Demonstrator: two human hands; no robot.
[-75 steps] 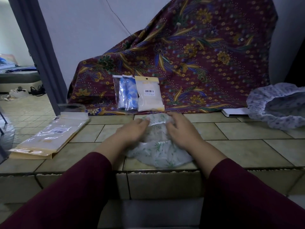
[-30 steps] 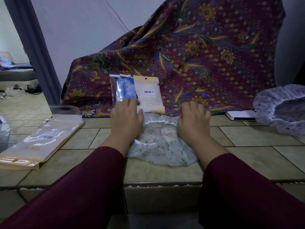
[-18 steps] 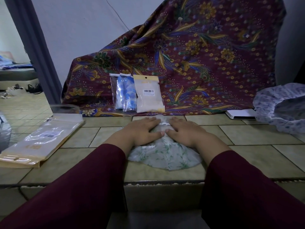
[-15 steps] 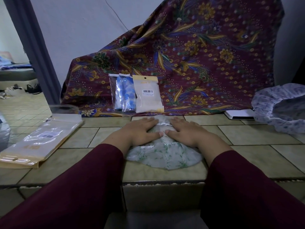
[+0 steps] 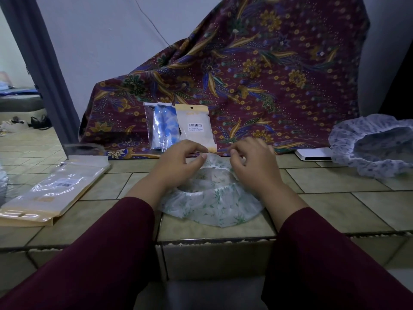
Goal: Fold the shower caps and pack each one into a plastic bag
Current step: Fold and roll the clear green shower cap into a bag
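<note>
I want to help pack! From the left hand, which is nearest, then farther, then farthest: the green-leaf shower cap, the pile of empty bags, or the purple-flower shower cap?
1. Green-leaf shower cap: the left hand pinches its far edge.
2. Pile of empty bags: on the tiles, to the left.
3. Purple-flower shower cap: far right, beyond the right hand.

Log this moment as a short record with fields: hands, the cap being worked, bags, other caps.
left hand: pinches the far rim of the green cap
right hand: pinches the same rim
green cap: lies on the tiled ledge, not yet folded
empty bags: stacked flat on the ledge, left of the hands
packed bags: two, leaning on the patterned cloth
purple cap: loose, far right
</note>
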